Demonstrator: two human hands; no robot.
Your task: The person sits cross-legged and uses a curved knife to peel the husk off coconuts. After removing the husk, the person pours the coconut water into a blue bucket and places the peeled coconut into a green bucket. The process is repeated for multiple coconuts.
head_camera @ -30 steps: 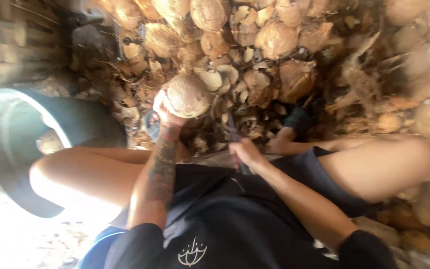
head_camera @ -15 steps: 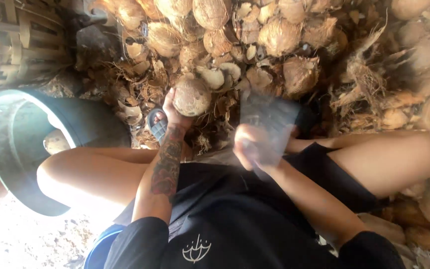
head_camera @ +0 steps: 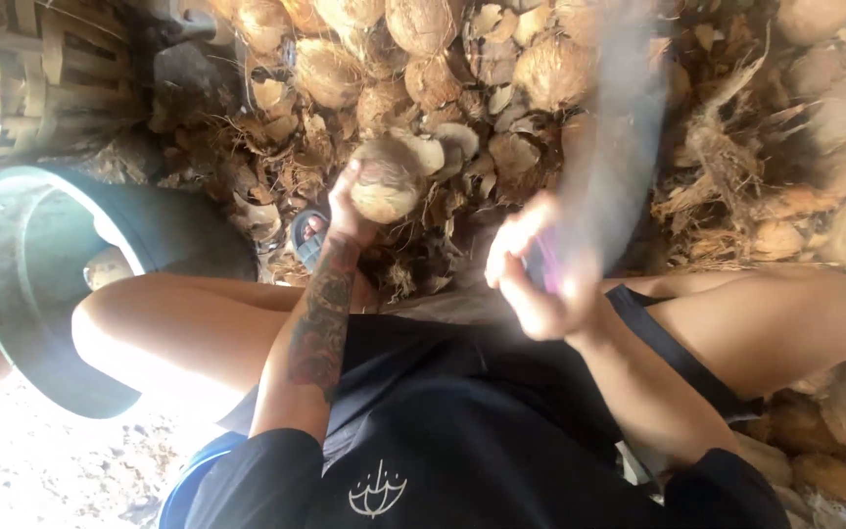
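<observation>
One coconut, one blade, two hands.
The left hand (head_camera: 350, 211) grips one coconut (head_camera: 386, 181) before the husk pile (head_camera: 462, 69); the right hand (head_camera: 540, 279) is closed around a blurred blade (head_camera: 619, 147), beside one bucket (head_camera: 41, 284).

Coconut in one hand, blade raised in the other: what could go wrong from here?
1. The left hand holds the coconut bare, fingers wrapped around its side; a swing off centre could likely hit them.
2. The blade in the right hand is motion-blurred, so it is moving fast; bare knees sit on both sides of the swing path.
3. The coconut is held in the air with no support, so a glancing blow may knock it loose.
</observation>
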